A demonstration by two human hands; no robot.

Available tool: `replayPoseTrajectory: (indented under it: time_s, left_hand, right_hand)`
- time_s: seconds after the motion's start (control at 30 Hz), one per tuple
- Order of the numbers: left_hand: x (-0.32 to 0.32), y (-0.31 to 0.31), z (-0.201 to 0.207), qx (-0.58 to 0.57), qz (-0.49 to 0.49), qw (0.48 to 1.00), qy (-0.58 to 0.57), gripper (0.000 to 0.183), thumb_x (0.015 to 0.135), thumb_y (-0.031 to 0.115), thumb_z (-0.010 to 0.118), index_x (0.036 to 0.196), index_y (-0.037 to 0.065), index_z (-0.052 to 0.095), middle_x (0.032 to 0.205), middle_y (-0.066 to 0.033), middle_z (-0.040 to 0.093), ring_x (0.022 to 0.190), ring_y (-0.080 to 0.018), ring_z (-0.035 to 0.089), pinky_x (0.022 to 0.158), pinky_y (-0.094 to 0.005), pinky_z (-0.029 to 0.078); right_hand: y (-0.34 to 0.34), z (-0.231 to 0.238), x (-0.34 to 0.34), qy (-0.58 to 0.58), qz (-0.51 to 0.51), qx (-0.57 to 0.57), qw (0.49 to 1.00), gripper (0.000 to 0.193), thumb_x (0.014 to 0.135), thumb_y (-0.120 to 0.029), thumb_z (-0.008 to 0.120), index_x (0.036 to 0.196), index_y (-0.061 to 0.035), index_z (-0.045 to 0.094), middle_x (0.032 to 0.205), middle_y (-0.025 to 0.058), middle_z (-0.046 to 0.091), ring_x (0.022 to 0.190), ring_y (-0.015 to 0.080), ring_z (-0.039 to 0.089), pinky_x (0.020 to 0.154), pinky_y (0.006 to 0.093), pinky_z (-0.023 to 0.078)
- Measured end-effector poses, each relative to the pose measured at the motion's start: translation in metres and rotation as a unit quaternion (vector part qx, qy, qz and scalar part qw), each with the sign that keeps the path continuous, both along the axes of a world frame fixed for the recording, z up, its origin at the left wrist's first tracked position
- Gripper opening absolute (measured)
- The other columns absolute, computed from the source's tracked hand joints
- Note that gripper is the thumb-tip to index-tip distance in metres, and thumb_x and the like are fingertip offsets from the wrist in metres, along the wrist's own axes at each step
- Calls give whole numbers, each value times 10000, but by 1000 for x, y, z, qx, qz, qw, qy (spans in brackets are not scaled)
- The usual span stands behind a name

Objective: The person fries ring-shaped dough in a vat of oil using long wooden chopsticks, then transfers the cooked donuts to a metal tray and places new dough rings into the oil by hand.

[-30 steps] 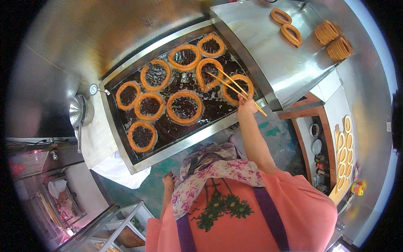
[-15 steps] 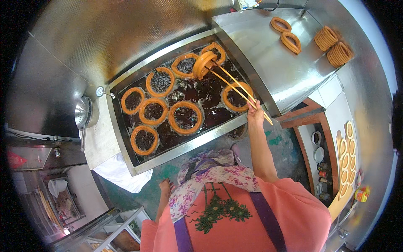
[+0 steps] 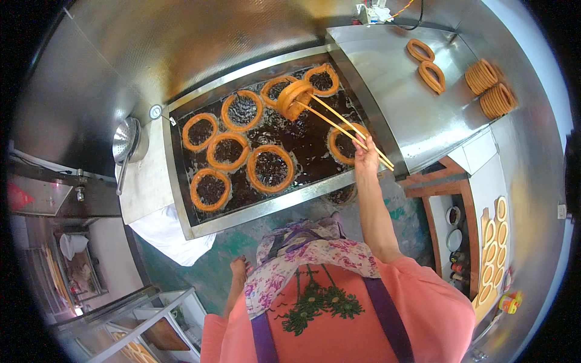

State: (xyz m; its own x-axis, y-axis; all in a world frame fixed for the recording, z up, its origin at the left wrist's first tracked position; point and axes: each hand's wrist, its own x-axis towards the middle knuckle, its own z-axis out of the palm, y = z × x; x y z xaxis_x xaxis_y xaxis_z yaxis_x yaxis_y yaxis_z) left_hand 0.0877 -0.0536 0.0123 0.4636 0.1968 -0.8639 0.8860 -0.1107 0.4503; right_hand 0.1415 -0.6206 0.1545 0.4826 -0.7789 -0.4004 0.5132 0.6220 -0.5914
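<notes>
My right hand is closed around a pair of long wooden chopsticks. Their far ends reach into a golden fried dough ring, which is tilted up at the back of the fryer, above the dark oil; whether it is one ring or two together I cannot tell. Several more rings float flat in the oil, among them a large one in the front middle and one near the chopsticks. My left hand hangs low by the apron, loosely open with nothing seen in it.
Right of the fryer, a steel tray bears two loose rings and stacked rings. Pale raw rings lie on a board at far right. A strainer in a pot, a thermometer and a white cloth are at left.
The view has shifted a little. The ring at the chopsticks has come away from the back right ring, which now shows whole. My right hand keeps its hold; the left still hangs down.
</notes>
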Motion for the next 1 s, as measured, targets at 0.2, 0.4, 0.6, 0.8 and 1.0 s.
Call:
replayPoseTrajectory:
  time_s: [0.2, 0.4, 0.6, 0.8, 1.0]
  left_hand:
    - [-6, 0, -5, -1, 2, 1000, 4, 267, 839, 172, 550, 1038, -4, 530, 972, -130, 554, 744, -259, 595, 508, -368, 506]
    - [0, -7, -11, -4, -6, 1000, 4, 243, 836, 171, 552, 1008, 0, 535, 941, -125, 557, 725, -253, 595, 497, -369, 504]
    - [4, -18, -18, -12, -19, 1000, 7, 221, 833, 170, 555, 979, 4, 541, 910, -120, 560, 707, -248, 595, 486, -369, 503]
    - [7, -34, -25, -18, -31, 999, 8, 200, 831, 169, 557, 949, 8, 546, 880, -115, 563, 688, -242, 595, 475, -369, 501]
    - [0, -52, -36, -25, -28, 999, 8, 180, 828, 168, 560, 919, 13, 552, 849, -110, 566, 670, -237, 596, 464, -369, 499]
  right_hand:
    - [4, 17, -2, 18, -4, -26, 999, 267, 903, -214, 569, 1081, -16, 556, 983, 169, 649, 880, 231, 650, 664, 245, 539]
    - [4, 31, -12, 39, 4, -42, 998, 246, 900, -218, 578, 1066, -37, 567, 985, 153, 657, 758, 218, 665, 501, 188, 479]
    - [-1, 42, -31, 20, 3, -58, 998, 240, 891, -215, 593, 1047, -36, 562, 985, 167, 654, 741, 225, 667, 466, 164, 466]
    - [-22, 57, -56, 1, -22, -61, 998, 226, 902, -190, 565, 1042, -13, 552, 1004, 195, 641, 788, 230, 669, 503, 181, 491]
    - [-58, 144, -84, 5, -115, -89, 989, 199, 929, -140, 493, 1032, 27, 524, 976, 200, 615, 845, 232, 647, 519, 162, 530]
